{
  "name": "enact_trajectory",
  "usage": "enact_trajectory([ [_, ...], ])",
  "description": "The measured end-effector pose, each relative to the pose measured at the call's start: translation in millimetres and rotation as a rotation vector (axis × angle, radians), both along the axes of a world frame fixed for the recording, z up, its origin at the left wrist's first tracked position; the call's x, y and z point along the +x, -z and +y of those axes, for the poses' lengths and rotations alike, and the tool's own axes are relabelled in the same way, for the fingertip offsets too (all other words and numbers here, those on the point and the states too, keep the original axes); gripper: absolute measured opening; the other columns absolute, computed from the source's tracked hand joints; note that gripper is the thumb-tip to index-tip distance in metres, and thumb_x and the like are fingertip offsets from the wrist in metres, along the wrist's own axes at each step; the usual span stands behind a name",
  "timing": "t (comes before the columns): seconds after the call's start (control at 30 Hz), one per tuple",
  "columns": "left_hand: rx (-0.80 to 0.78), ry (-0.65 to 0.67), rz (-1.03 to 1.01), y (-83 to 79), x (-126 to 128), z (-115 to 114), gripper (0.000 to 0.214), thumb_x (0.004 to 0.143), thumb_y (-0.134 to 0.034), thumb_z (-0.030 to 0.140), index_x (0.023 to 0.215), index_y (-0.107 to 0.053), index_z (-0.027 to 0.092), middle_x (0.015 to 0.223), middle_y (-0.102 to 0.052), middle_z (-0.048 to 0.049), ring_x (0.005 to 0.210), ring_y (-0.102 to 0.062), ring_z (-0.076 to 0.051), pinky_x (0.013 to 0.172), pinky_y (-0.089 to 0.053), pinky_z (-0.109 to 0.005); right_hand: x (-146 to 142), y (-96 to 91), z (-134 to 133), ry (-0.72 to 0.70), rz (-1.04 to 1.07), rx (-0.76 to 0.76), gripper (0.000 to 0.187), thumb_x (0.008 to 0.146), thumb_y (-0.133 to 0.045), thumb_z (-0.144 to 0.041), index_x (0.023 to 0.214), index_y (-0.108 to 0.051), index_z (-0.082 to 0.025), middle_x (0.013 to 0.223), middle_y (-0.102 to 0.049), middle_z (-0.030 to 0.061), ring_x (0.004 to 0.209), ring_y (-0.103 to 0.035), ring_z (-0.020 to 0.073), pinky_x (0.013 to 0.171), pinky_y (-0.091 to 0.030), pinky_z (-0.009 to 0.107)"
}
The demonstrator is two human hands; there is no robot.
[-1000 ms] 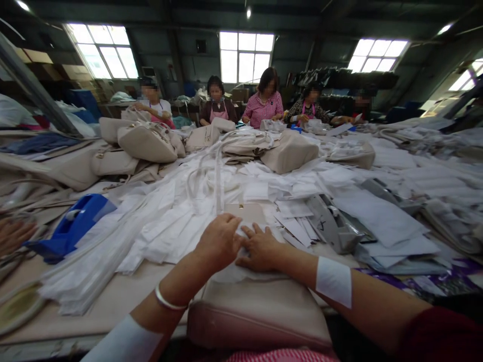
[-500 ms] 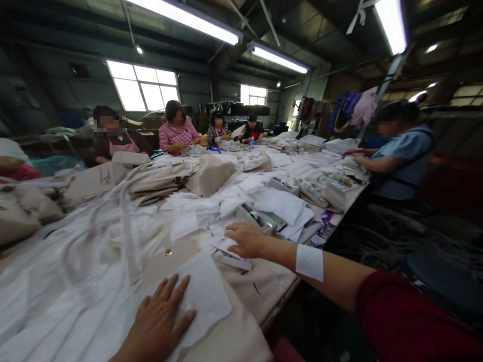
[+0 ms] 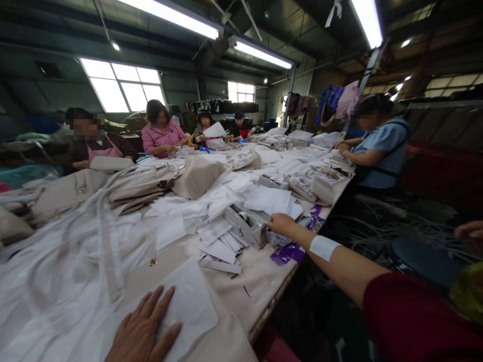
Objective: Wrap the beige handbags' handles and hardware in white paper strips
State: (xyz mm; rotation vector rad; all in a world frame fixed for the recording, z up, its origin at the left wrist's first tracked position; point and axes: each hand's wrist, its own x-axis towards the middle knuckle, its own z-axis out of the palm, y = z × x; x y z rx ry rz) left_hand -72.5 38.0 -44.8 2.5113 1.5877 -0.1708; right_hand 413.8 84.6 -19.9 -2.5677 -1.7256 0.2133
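My left hand [image 3: 145, 327] lies flat with fingers spread on a white sheet [image 3: 196, 296]. Beneath that sheet is a beige bag [image 3: 141, 269] with a small gold-coloured clasp [image 3: 153, 262]. Out to the right, my right hand [image 3: 283, 224] is at the side of an open grey box [image 3: 247, 226], its fingers curled in. What those fingers hold, if anything, is hidden. Loose white paper pieces [image 3: 219, 251] lie scattered in front of the box. Purple printed plastic [image 3: 289, 254] sits below my right wrist, near the table edge.
Beige bags [image 3: 198, 176] and long straps [image 3: 107, 241] cover the table's left and middle. Co-workers sit along the far side; a person in a blue shirt [image 3: 388, 146] works at the right edge. A dark stool [image 3: 411, 264] stands right of the table. Part of another hand [image 3: 470, 231] shows at far right.
My right hand has moved from the paper pieces to the right side of the grey box, and its fingers have curled. My left hand stays flat on the sheet. The view has turned slightly right.
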Motion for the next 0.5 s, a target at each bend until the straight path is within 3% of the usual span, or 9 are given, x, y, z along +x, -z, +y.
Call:
enact_trajectory([
  [0.1,0.007,-0.001,0.012,0.4,-0.9,-0.9,0.074,0.088,-0.033,0.063,0.151,-0.027,0.026,0.160,-0.023,-0.0056,0.146,-0.023,-0.030,0.114,-0.027,-0.054,-5.2,6.4,9.1,0.061,0.008,-0.044,0.055,0.082,-0.061,-0.052,0.114,-0.067,-0.008,0.118,-0.064,0.0250,0.111,-0.061,0.0348,0.089,-0.049,0.044],
  [0.23,0.019,-0.002,0.000,2.7,-2.1,0.2,0.074,0.088,-0.034,0.063,0.151,-0.028,0.026,0.159,-0.023,-0.0055,0.146,-0.024,-0.030,0.114,-0.028,-0.054,-5.3,8.6,27.0,0.111,0.054,-0.119,0.041,0.089,-0.060,-0.044,0.116,-0.062,-0.013,0.119,-0.063,0.0132,0.107,-0.062,0.0249,0.091,-0.050,0.046],
  [0.33,0.017,-0.002,-0.018,4.7,-3.3,1.5,0.074,0.088,-0.034,0.064,0.151,-0.029,0.026,0.159,-0.025,-0.0056,0.146,-0.024,-0.031,0.114,-0.028,-0.054,-2.9,6.4,37.2,0.100,0.125,-0.153,0.032,0.092,-0.059,-0.036,0.116,-0.060,-0.015,0.116,-0.063,0.0087,0.101,-0.063,0.0208,0.086,-0.054,0.041],
  [0.5,0.029,-0.015,-0.061,8.2,-5.7,1.9,0.072,0.088,-0.037,0.063,0.150,-0.031,0.027,0.159,-0.026,-0.0054,0.145,-0.026,-0.031,0.114,-0.028,-0.053,-5.1,2.0,39.8,0.011,0.226,-0.084,0.032,0.091,-0.060,-0.036,0.114,-0.061,-0.014,0.115,-0.063,0.0067,0.100,-0.063,0.0229,0.085,-0.054,0.041],
])
